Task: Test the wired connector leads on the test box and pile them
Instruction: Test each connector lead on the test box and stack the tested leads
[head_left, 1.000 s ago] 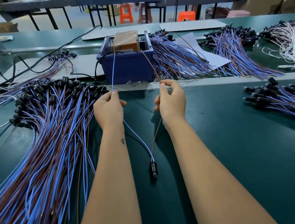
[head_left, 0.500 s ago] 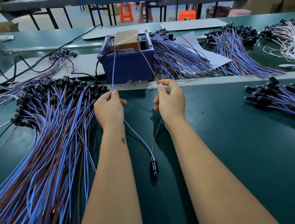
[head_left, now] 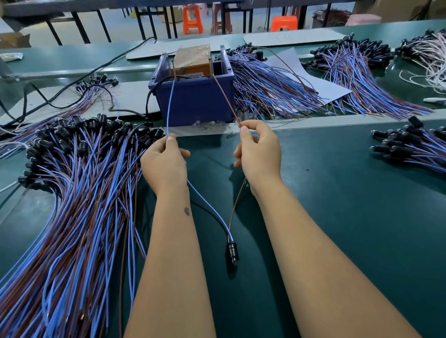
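Blue wire (head_left: 169, 103) pinched in left hand (head_left: 165, 160), brown wire (head_left: 225, 96) in right hand (head_left: 259, 152), unchanged on test box (head_left: 195, 95) pins, so test ongoing.

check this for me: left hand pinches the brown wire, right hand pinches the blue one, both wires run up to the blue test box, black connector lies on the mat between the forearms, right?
Not quite: the colours are swapped. In the head view the left hand pinches the blue wire and the right hand pinches the brown wire. The rest holds: both wires run up to the blue test box, and the black connector lies on the mat between the forearms.
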Available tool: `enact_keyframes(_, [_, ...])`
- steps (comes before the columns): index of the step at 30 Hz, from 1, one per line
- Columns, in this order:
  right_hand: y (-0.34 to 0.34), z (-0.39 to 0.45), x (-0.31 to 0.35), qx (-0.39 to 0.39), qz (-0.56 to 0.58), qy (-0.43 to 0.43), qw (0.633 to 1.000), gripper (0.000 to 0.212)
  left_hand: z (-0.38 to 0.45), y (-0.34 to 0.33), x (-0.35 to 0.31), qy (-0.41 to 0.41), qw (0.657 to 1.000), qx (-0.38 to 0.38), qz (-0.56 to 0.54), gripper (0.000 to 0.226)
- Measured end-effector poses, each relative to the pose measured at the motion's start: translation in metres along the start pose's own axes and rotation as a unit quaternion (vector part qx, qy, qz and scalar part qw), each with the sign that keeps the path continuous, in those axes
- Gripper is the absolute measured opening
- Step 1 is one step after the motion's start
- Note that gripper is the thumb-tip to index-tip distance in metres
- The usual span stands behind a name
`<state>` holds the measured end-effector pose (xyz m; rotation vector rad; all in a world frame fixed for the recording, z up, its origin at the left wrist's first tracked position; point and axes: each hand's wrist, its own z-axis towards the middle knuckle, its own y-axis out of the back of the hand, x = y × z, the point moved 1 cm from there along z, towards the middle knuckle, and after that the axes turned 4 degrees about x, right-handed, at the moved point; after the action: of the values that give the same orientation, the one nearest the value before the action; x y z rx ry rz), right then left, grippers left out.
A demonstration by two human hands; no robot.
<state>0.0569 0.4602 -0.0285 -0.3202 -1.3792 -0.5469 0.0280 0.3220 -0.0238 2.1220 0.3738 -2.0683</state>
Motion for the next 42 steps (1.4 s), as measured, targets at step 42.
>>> enact_keyframes(42, [-0.0008,0.0027,-0.0039,0.002,-0.013,0.002,1.0,0.015,0.0043,-0.0055,0.0037,0.004,0.997,0.019,0.078,0.02])
